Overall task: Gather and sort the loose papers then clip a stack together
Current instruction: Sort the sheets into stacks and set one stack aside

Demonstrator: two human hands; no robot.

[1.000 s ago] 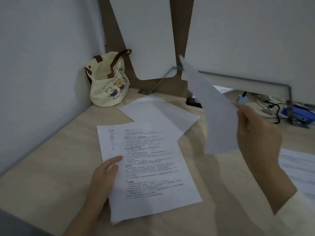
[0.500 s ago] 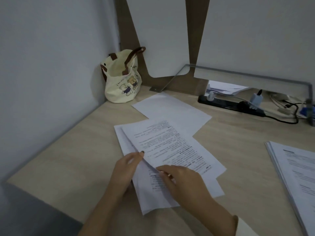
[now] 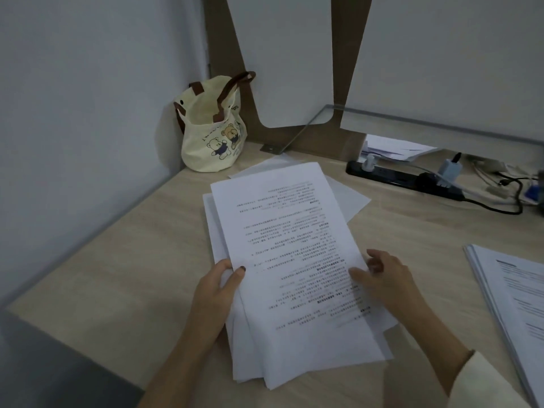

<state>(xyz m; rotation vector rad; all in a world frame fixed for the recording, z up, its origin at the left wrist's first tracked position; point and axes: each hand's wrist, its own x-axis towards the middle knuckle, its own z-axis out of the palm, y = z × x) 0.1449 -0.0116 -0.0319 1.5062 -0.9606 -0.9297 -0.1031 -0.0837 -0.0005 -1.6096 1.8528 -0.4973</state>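
- Nearest, by the desk's (image 3: 117, 260) front edge, the left hand (image 3: 216, 293) pinches the left margin of the loose papers (image 3: 294, 260), thumb on top and fingers curled beneath.
- The right hand (image 3: 385, 278) lies on the papers' right edge, thumb pressing the top sheet, the other fingers loosely bent beside it rather than closed round anything.
- The sheets are fanned unevenly, corners showing at the bottom; best to hold them lightly, stand them on one edge and tap so they slide flush.
- One white sheet (image 3: 347, 195) lies partly under the pile's far end and should probably be drawn in.
- A second stack (image 3: 518, 290) sits at the right edge.
- Further back lie a power strip (image 3: 394, 176) and, in the far left corner, a bear-printed bag (image 3: 212, 136).
- No clip is visible.
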